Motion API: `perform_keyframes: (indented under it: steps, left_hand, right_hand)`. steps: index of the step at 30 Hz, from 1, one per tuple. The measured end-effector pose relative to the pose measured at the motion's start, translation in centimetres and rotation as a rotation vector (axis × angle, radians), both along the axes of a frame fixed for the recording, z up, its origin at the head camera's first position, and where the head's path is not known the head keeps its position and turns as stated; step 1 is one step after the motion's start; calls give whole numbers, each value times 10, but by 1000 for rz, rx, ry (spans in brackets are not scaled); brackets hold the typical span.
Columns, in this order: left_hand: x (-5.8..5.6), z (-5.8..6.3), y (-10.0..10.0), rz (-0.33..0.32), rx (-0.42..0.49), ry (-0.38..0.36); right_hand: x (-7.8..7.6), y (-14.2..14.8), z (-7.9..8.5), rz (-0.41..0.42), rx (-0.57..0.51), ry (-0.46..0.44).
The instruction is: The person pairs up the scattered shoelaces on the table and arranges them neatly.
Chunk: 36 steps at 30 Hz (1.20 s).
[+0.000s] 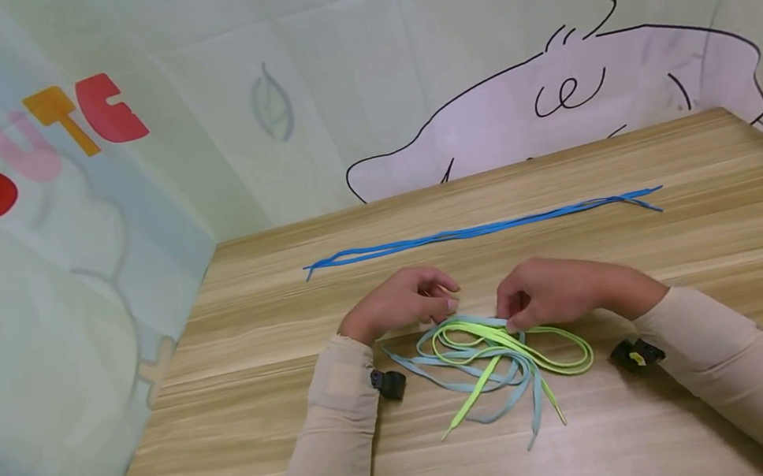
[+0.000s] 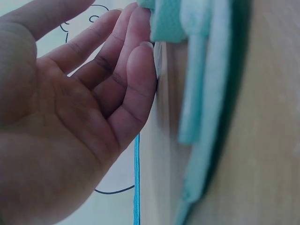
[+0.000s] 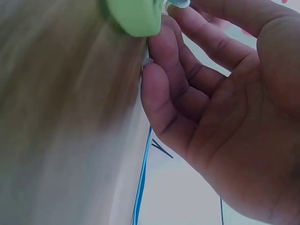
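Note:
A loose tangle of light blue shoelace [image 1: 432,361] and yellow-green shoelace [image 1: 560,368] lies on the wooden table between the two hands. At the tangle's far right side, my right hand [image 1: 551,290] pinches a strand of the light blue lace between thumb and index finger. Its other fingers curl loosely in the right wrist view, near the yellow-green lace [image 3: 136,16]. My left hand [image 1: 405,298] hovers at the far left edge of the tangle, fingers loosely bent. In the left wrist view its fingertips are beside the light blue lace [image 2: 213,89]; the thumb tip is out of frame.
Blue shoelaces [image 1: 467,233] lie stretched lengthwise across the table [image 1: 232,415] beyond both hands. A printed cloth [image 1: 302,57] hangs behind and to the left of the table. Small black wrist cameras [image 1: 389,385] sit on both sleeves.

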<state>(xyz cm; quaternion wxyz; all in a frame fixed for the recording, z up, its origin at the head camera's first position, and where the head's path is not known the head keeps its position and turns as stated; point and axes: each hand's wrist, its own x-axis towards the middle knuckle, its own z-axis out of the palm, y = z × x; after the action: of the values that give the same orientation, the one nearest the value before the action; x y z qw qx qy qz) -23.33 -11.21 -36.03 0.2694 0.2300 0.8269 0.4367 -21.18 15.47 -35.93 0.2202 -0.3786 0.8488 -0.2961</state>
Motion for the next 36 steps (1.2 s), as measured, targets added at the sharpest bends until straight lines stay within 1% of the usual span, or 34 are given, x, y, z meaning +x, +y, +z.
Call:
perform_keyframes:
  steps: [6, 11, 14, 18, 20, 23, 28, 32, 36]
  left_hand:
    - [0, -1, 1, -1, -7, 3]
    - [0, -1, 0, -32, -18, 53]
    - [1, 1, -1, -68, -25, 87]
    - [1, 4, 0, -117, -16, 93]
    - [1, 5, 1, -133, -3, 90]
    - [1, 6, 0, -149, 40, 84]
    - [2, 5, -3, -166, 156, 49]
    - [2, 5, -6, -176, 277, 31]
    - [3, 6, -7, -193, 423, 13]
  right_hand:
    - [1, 0, 0, 20, -13, 27]
    - [2, 1, 3, -4, -55, 34]
    - [2, 3, 8, -41, -104, -10]
    - [3, 7, 16, -76, -225, -109]
    - [3, 9, 20, -86, -293, -139]
    - [3, 11, 25, -105, -383, -154]
    - [5, 13, 30, -137, -511, -167]
    - [7, 15, 33, -126, -567, -172]
    - [9, 18, 37, -100, -588, -165]
